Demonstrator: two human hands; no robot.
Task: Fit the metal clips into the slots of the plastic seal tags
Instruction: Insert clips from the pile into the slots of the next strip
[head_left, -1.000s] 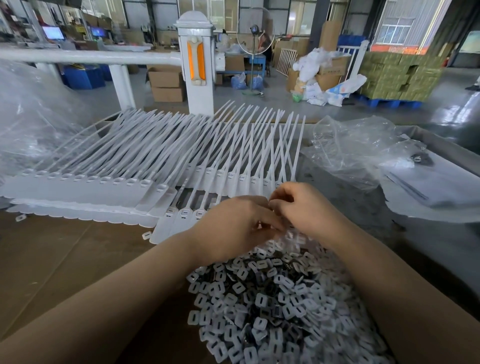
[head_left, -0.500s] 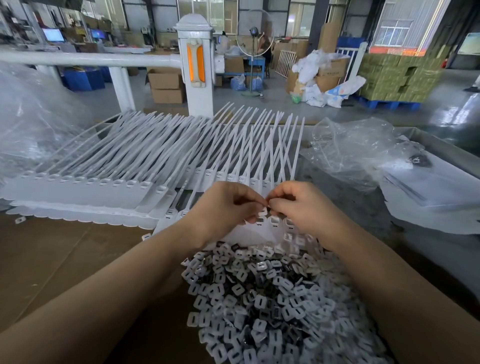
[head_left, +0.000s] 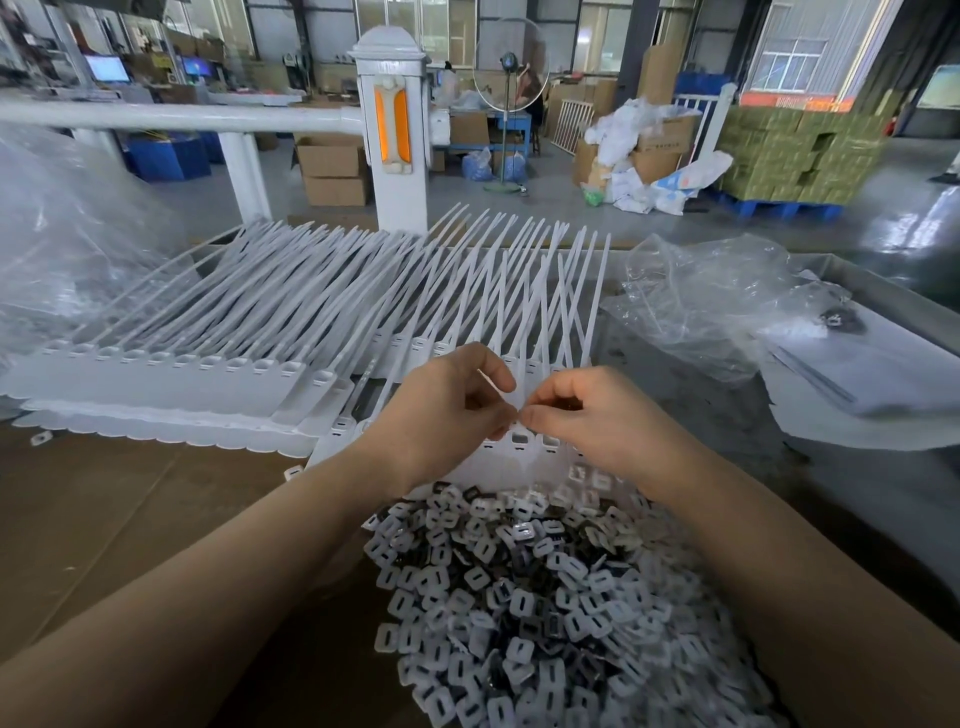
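Near the middle of the head view: left hand and right hand, fingertips together, pinching something tiny, hard to tell what. Just below, white plastic seal tags, slots open. Nearer, big heap of small shiny metal clips. Lots left.

Our left hand and right hand have lifted off the clip pile toward mid-frame, fingertips now meeting above a seal tag's slot.
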